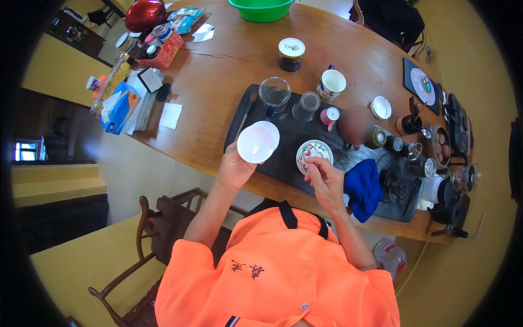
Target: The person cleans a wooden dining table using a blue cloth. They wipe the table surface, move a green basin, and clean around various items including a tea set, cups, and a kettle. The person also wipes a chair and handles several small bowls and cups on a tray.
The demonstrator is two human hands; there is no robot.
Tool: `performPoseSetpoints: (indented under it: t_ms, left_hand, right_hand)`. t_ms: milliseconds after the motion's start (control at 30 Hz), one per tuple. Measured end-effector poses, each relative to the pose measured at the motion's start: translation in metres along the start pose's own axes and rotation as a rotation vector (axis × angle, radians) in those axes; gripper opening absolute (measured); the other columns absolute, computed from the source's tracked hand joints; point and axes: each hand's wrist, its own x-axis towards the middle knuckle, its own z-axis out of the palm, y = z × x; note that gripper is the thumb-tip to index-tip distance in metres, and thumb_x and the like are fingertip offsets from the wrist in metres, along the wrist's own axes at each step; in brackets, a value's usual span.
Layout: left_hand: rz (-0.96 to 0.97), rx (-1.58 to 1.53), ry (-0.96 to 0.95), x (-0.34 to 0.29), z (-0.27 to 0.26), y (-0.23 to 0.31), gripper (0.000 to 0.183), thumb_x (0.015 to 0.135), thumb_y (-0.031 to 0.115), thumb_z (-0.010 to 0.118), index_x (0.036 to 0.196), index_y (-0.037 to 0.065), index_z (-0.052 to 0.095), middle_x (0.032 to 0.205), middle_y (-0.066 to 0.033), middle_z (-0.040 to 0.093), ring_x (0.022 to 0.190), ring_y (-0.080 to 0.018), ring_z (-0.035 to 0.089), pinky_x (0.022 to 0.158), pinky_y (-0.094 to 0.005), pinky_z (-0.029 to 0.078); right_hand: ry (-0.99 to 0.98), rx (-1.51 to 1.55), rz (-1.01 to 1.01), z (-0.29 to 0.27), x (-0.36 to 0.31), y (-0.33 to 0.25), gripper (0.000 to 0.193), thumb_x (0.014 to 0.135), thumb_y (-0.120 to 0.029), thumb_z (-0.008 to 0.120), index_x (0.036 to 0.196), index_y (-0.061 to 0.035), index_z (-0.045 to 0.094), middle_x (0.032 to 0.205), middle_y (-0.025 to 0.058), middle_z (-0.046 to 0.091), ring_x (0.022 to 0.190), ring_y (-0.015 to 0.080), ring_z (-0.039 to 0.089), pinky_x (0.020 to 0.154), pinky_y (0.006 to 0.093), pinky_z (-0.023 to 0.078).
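My left hand (pixel 236 167) is closed around a white bowl (pixel 254 146), its glossy inside turned up. A second white rim (pixel 273 129) shows just behind that bowl; whether it is a separate piece I cannot tell. My right hand (pixel 327 186) pinches the near edge of a small flower-painted dish (pixel 315 148) over the front of the dark tea tray (pixel 287 151). Its fingers partly cover the dish. Farther back on the tray are a glass pitcher (pixel 274 92), an upturned clear glass (pixel 307 105) and a small pink cup (pixel 330 116).
A blue cloth (pixel 364 188) lies right of my right hand. Beyond it are several jars, a wooden bowl (pixel 439 146) and a black kettle-like object (pixel 451 210). Behind the tray stand a mug (pixel 331 84) and a lidded jar (pixel 291 54). A tissue pack (pixel 120 111) sits far left.
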Motion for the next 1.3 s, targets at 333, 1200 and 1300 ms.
performPoseSetpoints:
  t_ms: [333, 1200, 1300]
  left_hand:
    - [0.404, 0.503, 0.333, -0.004, -0.005, 0.035, 0.029, 0.099, 0.010, 0.057, 0.122, -0.008, 0.059, 0.117, -0.0131, 0.065, 0.108, -0.0204, 0.063, 0.097, -0.0343, 0.050]
    - [0.293, 0.475, 0.518, -0.043, -0.052, 0.053, 0.028, 0.099, 0.015, 0.059, 0.119, -0.006, 0.061, 0.110, -0.0101, 0.068, 0.099, -0.0164, 0.065, 0.086, -0.0312, 0.053]
    - [0.280, 0.462, 0.503, -0.039, -0.052, 0.056, 0.029, 0.099, 0.015, 0.059, 0.119, -0.006, 0.061, 0.110, -0.0101, 0.068, 0.099, -0.0165, 0.066, 0.086, -0.0310, 0.053]
  right_hand:
    - [-0.052, 0.191, 0.231, 0.008, -0.007, -0.006, 0.021, 0.099, -0.014, 0.058, 0.113, 0.0000, 0.065, 0.079, 0.0018, 0.066, 0.068, 0.0033, 0.058, 0.057, 0.0190, 0.045]
    - [-0.196, -0.813, 0.072, 0.094, 0.112, 0.039, 0.024, 0.090, -0.015, 0.051, 0.092, 0.0061, 0.062, 0.081, 0.0340, 0.065, 0.078, 0.0506, 0.066, 0.075, 0.0557, 0.053]
    - [-0.206, -0.784, 0.067, 0.092, 0.114, 0.038, 0.025, 0.089, -0.015, 0.051, 0.088, 0.0070, 0.063, 0.081, 0.0340, 0.065, 0.078, 0.0507, 0.065, 0.076, 0.0556, 0.053]
